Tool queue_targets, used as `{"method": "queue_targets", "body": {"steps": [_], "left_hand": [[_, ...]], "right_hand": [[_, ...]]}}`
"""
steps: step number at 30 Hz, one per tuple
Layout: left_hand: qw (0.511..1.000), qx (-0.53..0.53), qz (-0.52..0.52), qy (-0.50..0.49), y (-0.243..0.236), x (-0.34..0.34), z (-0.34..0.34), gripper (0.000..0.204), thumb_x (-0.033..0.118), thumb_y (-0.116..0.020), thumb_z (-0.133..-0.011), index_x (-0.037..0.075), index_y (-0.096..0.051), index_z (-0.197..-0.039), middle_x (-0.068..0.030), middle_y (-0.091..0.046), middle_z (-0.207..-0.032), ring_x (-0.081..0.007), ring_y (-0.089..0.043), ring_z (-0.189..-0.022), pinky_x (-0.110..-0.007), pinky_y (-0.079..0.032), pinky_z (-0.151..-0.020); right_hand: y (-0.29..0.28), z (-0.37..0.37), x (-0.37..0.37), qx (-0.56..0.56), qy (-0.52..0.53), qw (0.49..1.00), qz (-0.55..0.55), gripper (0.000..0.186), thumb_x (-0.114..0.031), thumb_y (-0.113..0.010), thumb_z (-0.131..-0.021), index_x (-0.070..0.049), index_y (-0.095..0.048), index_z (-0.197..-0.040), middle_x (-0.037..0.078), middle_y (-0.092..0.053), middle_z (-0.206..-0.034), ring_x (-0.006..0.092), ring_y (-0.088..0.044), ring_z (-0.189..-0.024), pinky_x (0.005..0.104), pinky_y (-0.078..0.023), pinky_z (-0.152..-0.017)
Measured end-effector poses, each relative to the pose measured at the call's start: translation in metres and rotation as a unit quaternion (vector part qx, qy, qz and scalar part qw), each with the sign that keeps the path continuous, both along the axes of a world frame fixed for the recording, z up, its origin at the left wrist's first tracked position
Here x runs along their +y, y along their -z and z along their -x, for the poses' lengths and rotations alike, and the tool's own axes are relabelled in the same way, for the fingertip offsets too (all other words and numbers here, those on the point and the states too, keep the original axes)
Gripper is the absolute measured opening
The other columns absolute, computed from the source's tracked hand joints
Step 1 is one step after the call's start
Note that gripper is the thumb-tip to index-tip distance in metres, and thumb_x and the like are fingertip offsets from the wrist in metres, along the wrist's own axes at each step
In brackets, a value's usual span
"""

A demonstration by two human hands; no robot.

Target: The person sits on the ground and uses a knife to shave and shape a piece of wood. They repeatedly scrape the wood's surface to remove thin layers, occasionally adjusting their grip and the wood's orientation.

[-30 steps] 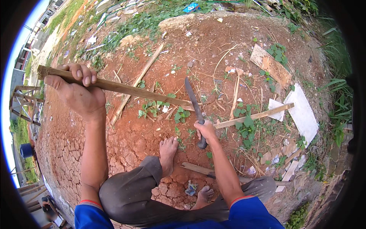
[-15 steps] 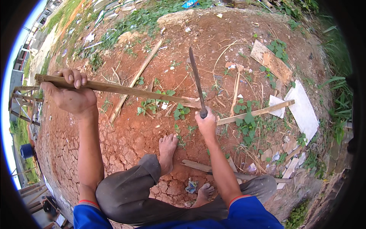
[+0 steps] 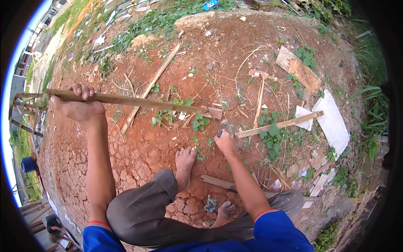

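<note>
My left hand is wrapped round one end of a long wooden stick, thumb below and fingers over the top. The stick slants slightly down to the right, its far end by a small flat reddish piece on the soil. My right hand grips the dark handle of a machete, just right of and below that stick end. The blade is a thin, faint streak smeared by motion, pointing up and left across the stick end; whether it touches the wood I cannot tell.
Another wooden strip lies right of my right hand, running to white boards. A longer strip lies beyond the held stick. My bare foot rests on cracked red soil. A person is at the far lower left.
The machete has swung from upright to tilted leftward, its blade now blurred near the stick's end. My right hand has rotated and lowered slightly. The held stick has shifted a little right and down.
</note>
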State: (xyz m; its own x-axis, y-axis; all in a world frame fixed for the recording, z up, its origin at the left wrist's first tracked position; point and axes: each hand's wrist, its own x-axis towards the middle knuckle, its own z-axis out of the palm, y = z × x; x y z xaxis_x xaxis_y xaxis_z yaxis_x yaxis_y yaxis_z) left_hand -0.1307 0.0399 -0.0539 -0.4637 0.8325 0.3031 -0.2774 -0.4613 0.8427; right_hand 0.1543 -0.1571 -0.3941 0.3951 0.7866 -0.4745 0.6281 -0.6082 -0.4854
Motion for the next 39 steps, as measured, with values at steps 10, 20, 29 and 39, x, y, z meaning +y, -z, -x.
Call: {"method": "queue_targets", "body": {"steps": [10,20,29,39], "left_hand": [[0.984,0.146,-0.067,-0.079,-0.001,-0.016,-0.053,0.03,0.018,-0.053,-0.109,0.001,-0.045,-0.132,-0.0025,-0.048,-0.088,-0.0102,-0.047,-0.073,-0.027,-0.044,-0.067],[0.983,0.147,-0.057,-0.095,-0.005,-0.024,-0.078,0.043,0.015,-0.049,-0.109,-0.001,-0.037,-0.147,-0.002,-0.048,-0.086,-0.0092,-0.048,-0.073,-0.026,-0.043,-0.067],[0.979,0.169,-0.085,-0.076,-0.002,-0.018,-0.082,0.025,0.017,-0.05,-0.109,0.003,-0.044,-0.129,-0.0019,-0.049,-0.085,-0.0091,-0.048,-0.073,-0.026,-0.043,-0.067],[0.982,0.127,-0.1,-0.1,0.0,-0.02,-0.085,0.044,0.025,-0.047,-0.11,0.004,-0.034,-0.147,-0.0024,-0.051,-0.091,-0.0094,-0.046,-0.072,-0.026,-0.041,-0.065]], "right_hand": [[-0.024,0.016,-0.001,0.065,0.086,0.924,-0.366,0.028,-0.017,-0.074,-0.087,-0.003,-0.066,-0.109,0.019,-0.072,-0.08,0.0376,-0.072,-0.074,0.0433,-0.057,-0.065],[-0.02,0.005,-0.005,0.089,0.068,0.958,-0.262,0.036,-0.027,-0.073,-0.085,-0.004,-0.068,-0.112,0.021,-0.073,-0.09,0.0396,-0.072,-0.086,0.0476,-0.057,-0.08],[-0.042,0.005,0.0,0.129,0.058,0.97,-0.196,0.035,-0.027,-0.073,-0.084,-0.003,-0.069,-0.109,0.023,-0.073,-0.1,0.0403,-0.07,-0.098,0.0484,-0.054,-0.088],[-0.026,0.002,0.007,0.038,0.044,0.991,-0.123,0.042,-0.029,-0.071,-0.084,-0.001,-0.068,-0.115,0.022,-0.074,-0.097,0.0425,-0.071,-0.092,0.0503,-0.056,-0.086]]}}
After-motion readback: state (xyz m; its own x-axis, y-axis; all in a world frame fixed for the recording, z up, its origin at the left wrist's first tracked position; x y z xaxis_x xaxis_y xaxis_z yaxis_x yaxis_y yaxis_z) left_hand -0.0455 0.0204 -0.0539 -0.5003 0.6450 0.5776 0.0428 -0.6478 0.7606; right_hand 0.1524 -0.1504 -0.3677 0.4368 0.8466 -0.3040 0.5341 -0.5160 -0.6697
